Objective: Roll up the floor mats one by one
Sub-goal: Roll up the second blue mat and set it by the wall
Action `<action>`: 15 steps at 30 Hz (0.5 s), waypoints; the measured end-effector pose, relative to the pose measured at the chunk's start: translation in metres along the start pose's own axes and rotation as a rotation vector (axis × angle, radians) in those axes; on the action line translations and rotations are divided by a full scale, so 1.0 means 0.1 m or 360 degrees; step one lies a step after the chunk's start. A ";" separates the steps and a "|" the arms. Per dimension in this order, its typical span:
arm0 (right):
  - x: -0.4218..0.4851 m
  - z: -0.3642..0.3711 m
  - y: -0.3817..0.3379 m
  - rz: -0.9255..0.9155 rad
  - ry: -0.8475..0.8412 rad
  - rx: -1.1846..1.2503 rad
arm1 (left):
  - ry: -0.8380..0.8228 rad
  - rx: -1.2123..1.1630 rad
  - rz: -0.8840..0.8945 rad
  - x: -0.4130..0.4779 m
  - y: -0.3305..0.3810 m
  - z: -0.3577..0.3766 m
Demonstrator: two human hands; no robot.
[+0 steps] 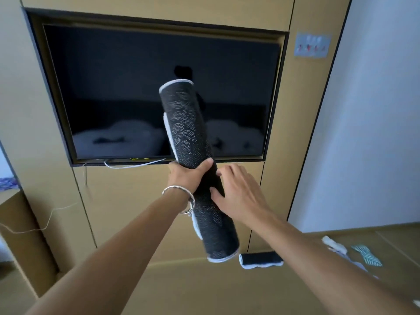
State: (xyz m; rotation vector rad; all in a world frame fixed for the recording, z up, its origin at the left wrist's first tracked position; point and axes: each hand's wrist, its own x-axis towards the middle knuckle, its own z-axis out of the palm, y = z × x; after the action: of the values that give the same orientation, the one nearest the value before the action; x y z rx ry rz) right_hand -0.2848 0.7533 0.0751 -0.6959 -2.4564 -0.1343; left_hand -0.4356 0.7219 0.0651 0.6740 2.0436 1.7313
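Rolled mat (pixel 193 133), dark with a white dotted leaf pattern and white edging, is held up in the air at centre frame. It is nearly upright but tilted, with the top end toward the upper left and the bottom end toward the lower right.

Left hand (pixel 188 176) grips the roll about midway, coming in from its left side with the thumb wrapped across the front. There is a silver bracelet (pixel 179 192) on that wrist. Right hand (pixel 238 192) is just right of the roll and slightly below the left-hand grip. Its fingers are straight and spread, with the fingertips and thumb tip touching the mat's right side, not wrapped round it.

A second rolled mat (pixel 261 259), same dark fabric, lies on the floor (pixel 204 292) just right of the held roll's bottom end, in the lower centre-right.

Behind the roll is a dark TV (pixel 113 87) set in a recess in a tan wall unit, filling the upper centre. A white cable (pixel 134 165) runs under the TV's lower edge. A switch plate (pixel 312 45) is at upper right. A white cloth (pixel 334 244) and a striped cloth (pixel 367 255) lie on the floor at lower right. A cardboard box (pixel 27 235) is at the left edge.
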 end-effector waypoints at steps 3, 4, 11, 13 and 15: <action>0.30 0.10 0.03 0.0131 -0.0059 -0.0047 | 0.0027 -0.0354 -0.0203 0.22 0.15 0.10; 0.36 0.15 0.05 0.0177 -0.0109 -0.0067 | 0.0010 -0.0451 -0.0268 0.27 0.19 0.14; 0.65 0.41 0.61 0.0265 -0.0118 -0.0679 | -0.0398 -0.0977 -0.0556 0.56 0.34 0.77; 0.74 0.41 0.90 0.0283 -0.0071 -0.0733 | -0.0548 -0.1008 -0.0512 0.61 0.36 0.95; 0.83 0.40 1.17 0.0294 -0.0102 -0.0778 | -0.0643 -0.0946 -0.0459 0.66 0.38 1.12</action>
State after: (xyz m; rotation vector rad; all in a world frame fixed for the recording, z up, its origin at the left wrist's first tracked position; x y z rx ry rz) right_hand -0.3028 0.9010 0.0814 -1.1429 -2.4198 -0.6635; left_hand -0.4216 0.8551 0.0844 0.4555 1.2006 1.7291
